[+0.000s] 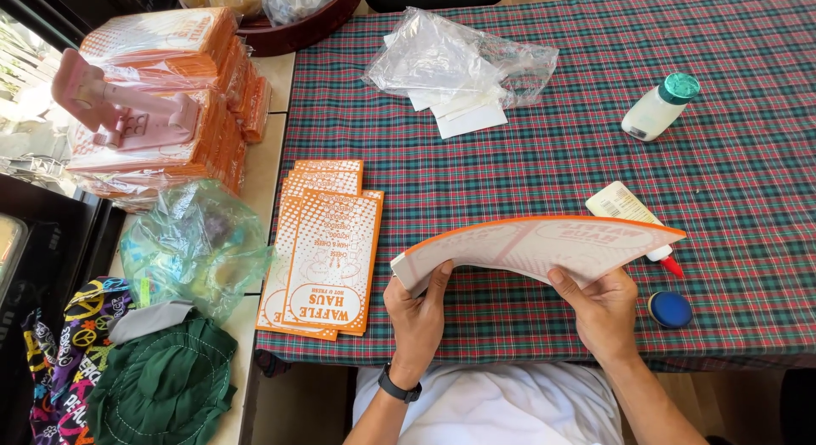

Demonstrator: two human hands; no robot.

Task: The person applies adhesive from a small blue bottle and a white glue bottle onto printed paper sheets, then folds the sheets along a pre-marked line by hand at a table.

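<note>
Hands, two [416, 313] [605, 305], on one bent paper-bag stack [535, 245]; two glue bottles [659, 107] [633, 214].

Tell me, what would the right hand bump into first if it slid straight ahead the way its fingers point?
Probably the glue bottle just beyond the bent sheets that the right hand holds, though depth is unclear.

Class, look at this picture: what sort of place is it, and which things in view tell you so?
Probably a small food shop's packing table. Both hands bend a stack of flat orange-and-white paper bags over a plaid tablecloth; glue bottles and wrapped bundles of bags lie nearby.
</note>
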